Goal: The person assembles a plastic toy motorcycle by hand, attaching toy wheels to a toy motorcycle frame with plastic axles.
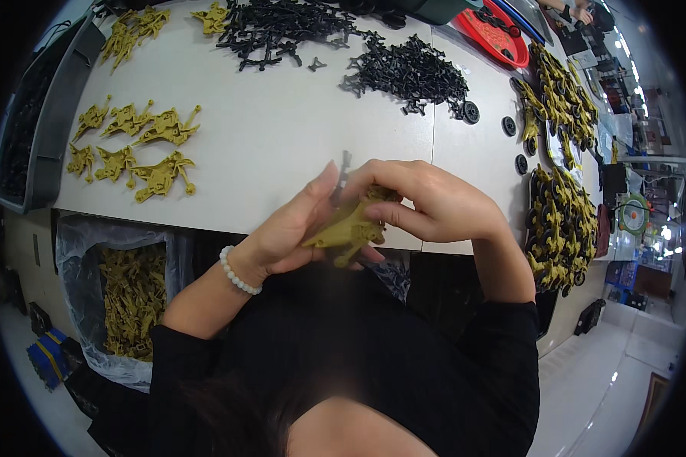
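Over the table's near edge I hold a yellow plastic part [343,233], shaped like a small toy vehicle frame, between both hands. My left hand [286,225], with a beaded bracelet at the wrist, cradles it from below, thumb raised. My right hand [423,194] bends over its top, with thumb and fingers closed on its far end. A small dark piece [346,161] shows blurred by the fingertips; what holds it I cannot tell. To the left, several similar yellow parts [160,177] lie in two rows on the white table [267,129].
Black small parts [411,72] lie heaped at the back, with loose black wheels [471,113] beside them. Yellow assemblies with wheels [560,228] are stacked at right, below a red tray [503,38]. A grey bin [53,114] stands at far left; a plastic-lined box [122,369] holds yellow parts.
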`<state>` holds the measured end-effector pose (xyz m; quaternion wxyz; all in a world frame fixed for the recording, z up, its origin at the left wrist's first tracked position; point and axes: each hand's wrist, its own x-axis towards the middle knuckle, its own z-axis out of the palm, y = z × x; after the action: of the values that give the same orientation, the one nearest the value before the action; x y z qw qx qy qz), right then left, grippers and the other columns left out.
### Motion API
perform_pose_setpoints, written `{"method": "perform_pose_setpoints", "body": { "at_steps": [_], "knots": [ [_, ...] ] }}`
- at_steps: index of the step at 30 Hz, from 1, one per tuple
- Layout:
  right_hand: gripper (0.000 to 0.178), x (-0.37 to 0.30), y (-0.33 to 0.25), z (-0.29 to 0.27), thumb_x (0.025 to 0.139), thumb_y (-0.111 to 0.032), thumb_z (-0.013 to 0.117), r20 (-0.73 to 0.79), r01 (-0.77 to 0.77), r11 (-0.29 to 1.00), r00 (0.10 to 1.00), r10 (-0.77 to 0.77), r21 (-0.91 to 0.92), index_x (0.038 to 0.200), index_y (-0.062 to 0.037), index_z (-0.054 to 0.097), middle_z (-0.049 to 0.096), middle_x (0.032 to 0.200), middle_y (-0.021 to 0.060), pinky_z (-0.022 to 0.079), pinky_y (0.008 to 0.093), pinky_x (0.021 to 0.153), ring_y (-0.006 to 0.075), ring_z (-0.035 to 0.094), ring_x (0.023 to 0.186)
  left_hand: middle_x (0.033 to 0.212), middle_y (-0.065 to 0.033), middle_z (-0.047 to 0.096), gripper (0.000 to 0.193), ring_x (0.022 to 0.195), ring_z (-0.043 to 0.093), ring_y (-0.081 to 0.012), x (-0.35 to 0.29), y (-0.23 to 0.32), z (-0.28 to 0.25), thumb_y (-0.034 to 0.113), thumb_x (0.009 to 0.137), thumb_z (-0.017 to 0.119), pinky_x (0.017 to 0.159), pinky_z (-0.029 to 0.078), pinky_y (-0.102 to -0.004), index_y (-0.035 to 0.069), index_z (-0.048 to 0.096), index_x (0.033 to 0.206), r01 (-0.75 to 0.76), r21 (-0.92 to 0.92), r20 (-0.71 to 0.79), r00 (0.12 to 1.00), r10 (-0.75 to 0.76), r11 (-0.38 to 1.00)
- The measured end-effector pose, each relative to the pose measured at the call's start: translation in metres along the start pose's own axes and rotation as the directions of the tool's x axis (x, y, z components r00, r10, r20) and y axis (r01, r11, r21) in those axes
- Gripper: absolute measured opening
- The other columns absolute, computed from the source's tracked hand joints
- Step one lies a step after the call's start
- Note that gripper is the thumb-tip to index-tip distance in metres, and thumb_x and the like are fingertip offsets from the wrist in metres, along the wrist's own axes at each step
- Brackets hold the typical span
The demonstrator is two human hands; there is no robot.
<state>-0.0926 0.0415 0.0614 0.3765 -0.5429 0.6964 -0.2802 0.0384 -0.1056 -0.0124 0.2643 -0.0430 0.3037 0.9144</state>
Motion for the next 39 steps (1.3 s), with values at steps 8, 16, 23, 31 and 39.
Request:
{"method": "perform_pose_setpoints", "body": {
  "at_steps": [8, 16, 23, 31, 39],
  "knots": [
    [0.024, 0.005, 0.005, 0.006, 0.080, -0.006, 0.061, 0.001, 0.116, 0.980, 0.993, -0.117, -0.161, 0.103, -0.0045, 0.054, 0.061, 0.091, 0.0125, 0.049, 0.0373, 0.073, 0.0308, 0.061, 0.087, 0.105, -0.0096, 0.059, 0.064, 0.093, 0.063, -0.0205, -0.001, -0.008, -0.006, 0.058, 0.094, 0.031, 0.077, 0.053, -0.0327, 0.006, 0.042, 0.130, -0.039, 0.021, -0.003, 0.999, 0.039, 0.999],
    [0.033, 0.004, 0.005, 0.013, 0.074, -0.004, 0.065, -0.088, 0.170, 0.975, 0.979, -0.183, -0.141, 0.104, -0.0051, 0.051, 0.061, 0.092, 0.0114, 0.050, 0.0366, 0.070, 0.0315, 0.061, 0.084, 0.106, -0.0145, 0.059, 0.036, 0.098, 0.061, -0.0251, -0.002, -0.003, -0.010, 0.015, 0.090, 0.059, 0.082, 0.054, -0.0355, -0.004, 0.049, 0.118, 0.094, 0.113, -0.021, 0.996, -0.092, 0.989],
    [0.042, 0.004, 0.003, 0.010, 0.071, -0.004, 0.068, -0.004, 0.114, 0.987, 0.993, -0.115, -0.111, 0.109, -0.0053, 0.049, 0.060, 0.091, 0.0119, 0.050, 0.0363, 0.072, 0.0314, 0.061, 0.083, 0.103, -0.0132, 0.058, 0.025, 0.095, 0.062, -0.0236, 0.002, -0.005, -0.012, 0.005, 0.089, 0.053, 0.080, 0.054, -0.0347, -0.004, 0.051, 0.112, 0.087, 0.175, 0.037, 0.995, -0.095, 0.981],
    [0.044, -0.006, 0.000, 0.018, 0.069, -0.009, 0.071, -0.325, 0.058, 0.961, 0.934, -0.148, -0.269, 0.110, -0.0055, 0.055, 0.056, 0.101, 0.0116, 0.048, 0.0368, 0.077, 0.0294, 0.058, 0.090, 0.092, -0.0113, 0.060, 0.022, 0.086, 0.063, -0.0222, 0.000, -0.006, -0.013, 0.009, 0.090, 0.052, 0.073, 0.056, -0.0342, -0.003, 0.050, 0.109, 0.001, 0.095, 0.005, 1.000, -0.001, 0.996],
    [0.036, -0.009, 0.018, 0.018, 0.066, -0.006, 0.075, -0.392, 0.089, 0.902, 0.879, -0.270, -0.423, 0.100, -0.0052, 0.065, 0.059, 0.094, 0.0082, 0.050, 0.0323, 0.069, 0.0232, 0.058, 0.084, 0.088, -0.0126, 0.060, 0.021, 0.078, 0.064, -0.0231, 0.000, -0.005, -0.014, 0.012, 0.092, 0.048, 0.068, 0.056, -0.0360, -0.003, 0.051, 0.106, 0.062, 0.058, -0.025, 0.998, -0.061, 0.996]
  ]
}}
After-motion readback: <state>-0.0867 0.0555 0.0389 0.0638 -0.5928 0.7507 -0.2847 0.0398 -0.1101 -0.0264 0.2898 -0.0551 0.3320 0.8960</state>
